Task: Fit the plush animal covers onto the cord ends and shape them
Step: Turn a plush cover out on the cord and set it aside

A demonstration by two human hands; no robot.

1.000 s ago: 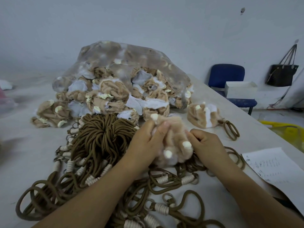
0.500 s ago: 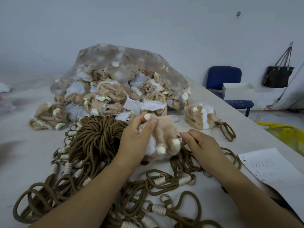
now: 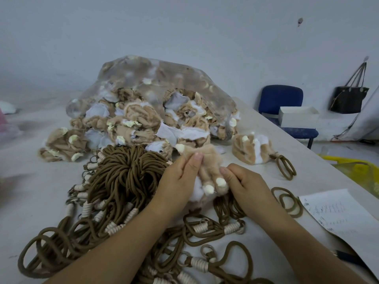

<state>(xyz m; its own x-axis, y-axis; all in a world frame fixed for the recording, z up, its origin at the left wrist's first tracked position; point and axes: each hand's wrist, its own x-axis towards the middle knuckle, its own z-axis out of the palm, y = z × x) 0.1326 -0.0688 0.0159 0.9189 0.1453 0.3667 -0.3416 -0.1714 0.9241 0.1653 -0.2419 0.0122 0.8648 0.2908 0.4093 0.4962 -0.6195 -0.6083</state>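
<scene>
Bag [image 3: 155, 78]: behind cord pile [image 3: 127, 177], on table [image 3: 30, 191].
Held cover [image 3: 207, 167]: between left hand [image 3: 180, 179] and right hand [image 3: 244, 185].
Paper sheet [image 3: 344, 214]: right table edge.
Box [image 3: 297, 117]: on chair [image 3: 281, 97].

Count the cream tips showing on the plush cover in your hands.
3 cream tips: one at the top of the plush cover, above the left hand; two lower, side by side, beside the right hand. Others may be hidden.

Plush cover [image 3: 207, 159], held: one. Cover on cord [image 3: 249, 149], far right: one. Bag [image 3: 164, 78], chair [image 3: 281, 97], box [image 3: 297, 117], handbag [image 3: 348, 101], paper sheet [image 3: 344, 212]: one each. Cords [image 3: 127, 173]: uncountable tangle.
</scene>
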